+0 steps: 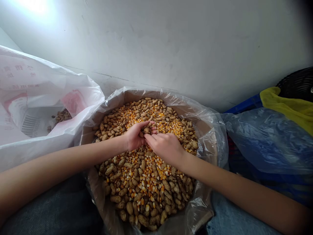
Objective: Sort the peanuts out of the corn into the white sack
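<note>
cupping a few peanuts over the middle of the mix: left hand palm up, fingers curled loosely round them. right hand is at about 4 o'clock of it, fingers bent, tips meeting the left; can't tell if it's pinching one. more peanuts lie among corn, inside the clear liner. sack at 10 o'clock, blue bag at 3.

handling, my guess: shells light, stiff, dry and rough, so not much slip. brittle though, hard squeeze cracks them. best hold is across the waist, thumb and forefinger, or a shallow cup for several. corn should be hard and slick, likely to slide between fingers. liner looks thin, soft, slippery; not something to pull on.
</note>
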`<state>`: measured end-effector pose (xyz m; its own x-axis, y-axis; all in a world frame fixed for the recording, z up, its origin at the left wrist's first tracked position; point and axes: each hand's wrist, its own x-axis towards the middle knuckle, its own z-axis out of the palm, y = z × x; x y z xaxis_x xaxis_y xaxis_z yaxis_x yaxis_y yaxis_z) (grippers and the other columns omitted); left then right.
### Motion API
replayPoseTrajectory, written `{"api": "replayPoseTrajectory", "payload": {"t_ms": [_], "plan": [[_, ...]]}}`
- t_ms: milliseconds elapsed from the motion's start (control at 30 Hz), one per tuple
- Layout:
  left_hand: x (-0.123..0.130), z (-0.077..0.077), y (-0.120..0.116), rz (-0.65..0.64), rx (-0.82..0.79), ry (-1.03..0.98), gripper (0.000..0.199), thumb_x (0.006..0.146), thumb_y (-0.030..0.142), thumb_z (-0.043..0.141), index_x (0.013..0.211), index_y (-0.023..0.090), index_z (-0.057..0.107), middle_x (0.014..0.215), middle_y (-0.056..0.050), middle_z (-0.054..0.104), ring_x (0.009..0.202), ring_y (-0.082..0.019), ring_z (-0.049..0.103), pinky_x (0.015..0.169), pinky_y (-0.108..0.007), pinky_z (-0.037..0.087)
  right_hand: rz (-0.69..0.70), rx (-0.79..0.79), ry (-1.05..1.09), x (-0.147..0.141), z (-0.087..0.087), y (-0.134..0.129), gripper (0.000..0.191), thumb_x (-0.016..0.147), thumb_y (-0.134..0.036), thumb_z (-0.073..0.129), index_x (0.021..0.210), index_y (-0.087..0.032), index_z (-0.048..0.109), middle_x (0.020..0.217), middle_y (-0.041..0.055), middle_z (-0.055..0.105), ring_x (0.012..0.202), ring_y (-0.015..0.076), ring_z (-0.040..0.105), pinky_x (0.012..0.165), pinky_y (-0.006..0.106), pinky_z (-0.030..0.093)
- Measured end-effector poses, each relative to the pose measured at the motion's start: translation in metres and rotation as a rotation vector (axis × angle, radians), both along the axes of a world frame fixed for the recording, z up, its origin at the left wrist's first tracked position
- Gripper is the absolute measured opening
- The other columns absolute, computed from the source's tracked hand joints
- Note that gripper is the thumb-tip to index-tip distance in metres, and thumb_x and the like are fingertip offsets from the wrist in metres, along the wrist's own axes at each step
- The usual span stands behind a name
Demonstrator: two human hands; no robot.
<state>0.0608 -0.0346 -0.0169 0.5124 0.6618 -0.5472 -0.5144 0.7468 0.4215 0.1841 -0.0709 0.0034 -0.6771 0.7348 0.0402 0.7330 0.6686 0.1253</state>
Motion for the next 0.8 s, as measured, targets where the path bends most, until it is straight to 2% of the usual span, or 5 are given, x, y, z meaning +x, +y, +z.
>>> {"api": "replayPoseTrajectory", "payload": {"t_ms": [233,467,567,700,800], "plan": [[0.000,-0.002,0.000,-0.017,0.007,-0.001,0.013,0.075,0.019,0.041,0.080,0.016,0.052,0.068,-0.003,0.055,0.062,-0.011,0.056,0.058,-0.020,0.045,-0.069,-0.054,-0.042,-0.003,0.006,-0.001,0.020,0.081,-0.015,0.032,0.077,-0.017,0.052,0.065,0.0042,0.062,0.058,0.0157,0.057,0.043,0.023,0.022],[-0.002,-0.002,0.003,0.000,0.050,-0.036,0.012,0.075,0.020,0.042,0.080,0.016,0.052,0.067,-0.002,0.056,0.060,-0.010,0.056,0.057,-0.020,0.045,-0.076,-0.138,-0.017,0.003,0.006,0.000,0.028,0.083,-0.028,0.029,0.092,-0.021,0.054,0.070,0.0040,0.064,0.058,0.0155,0.057,0.048,0.023,0.028],[-0.002,-0.002,0.002,0.015,0.061,-0.045,0.012,0.075,0.019,0.041,0.080,0.016,0.053,0.066,-0.002,0.056,0.059,-0.010,0.056,0.057,-0.022,0.045,-0.053,-0.159,-0.009,0.002,0.007,-0.001,0.028,0.083,-0.030,0.030,0.091,-0.022,0.055,0.069,0.0035,0.064,0.056,0.0158,0.057,0.048,0.023,0.028],[-0.004,0.000,0.001,-0.018,0.041,-0.039,0.011,0.074,0.020,0.044,0.079,0.016,0.053,0.066,-0.001,0.056,0.057,-0.010,0.055,0.052,-0.021,0.045,-0.072,-0.216,0.134,0.004,0.015,0.000,0.030,0.083,-0.034,0.031,0.087,-0.022,0.058,0.069,0.0021,0.063,0.059,0.0139,0.056,0.051,0.022,0.030],[-0.005,0.002,0.002,0.000,0.047,0.004,0.011,0.074,0.019,0.043,0.078,0.016,0.053,0.065,-0.001,0.055,0.056,-0.010,0.055,0.050,-0.021,0.045,-0.096,-0.350,0.263,0.010,0.025,0.004,0.031,0.081,-0.038,0.033,0.081,-0.022,0.059,0.064,-0.0007,0.061,0.057,0.0105,0.054,0.052,0.020,0.030]]}}
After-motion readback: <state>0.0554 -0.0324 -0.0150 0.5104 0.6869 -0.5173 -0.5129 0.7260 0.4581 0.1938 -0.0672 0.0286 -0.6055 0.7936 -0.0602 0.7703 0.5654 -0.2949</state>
